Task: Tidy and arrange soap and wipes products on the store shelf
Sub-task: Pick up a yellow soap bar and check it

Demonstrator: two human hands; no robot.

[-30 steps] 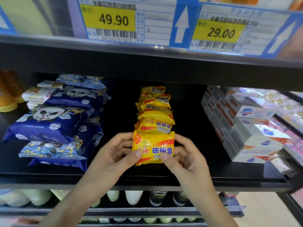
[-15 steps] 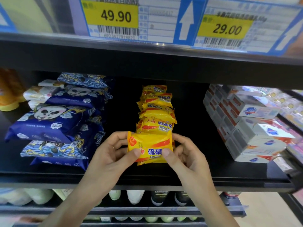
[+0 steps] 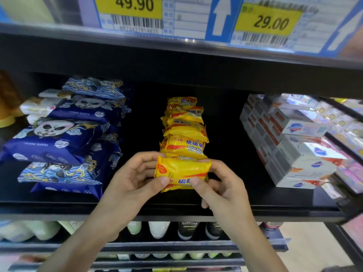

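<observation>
The slick yellow soap pack point(image 3: 181, 173) could slip, or the leaning soap row point(image 3: 184, 130) at twelve o'clock could be toppled if the pack is pushed back too hard. The pack is pinched at its nine o'clock end by the left hand point(image 3: 133, 181) and at its three o'clock end by the right hand point(image 3: 222, 189), above the shelf's point(image 3: 137, 208) front edge, between the blue wipes packs point(image 3: 60, 142) and the white soap boxes point(image 3: 294, 142).

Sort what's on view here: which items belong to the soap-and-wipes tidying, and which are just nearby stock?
Part of the job:
yellow soap pack, held by left hand and right hand
yellow soap stack
blue panda wipes packs
white boxed soap

Just nearby:
price tags
bottles on the lower shelf
</observation>
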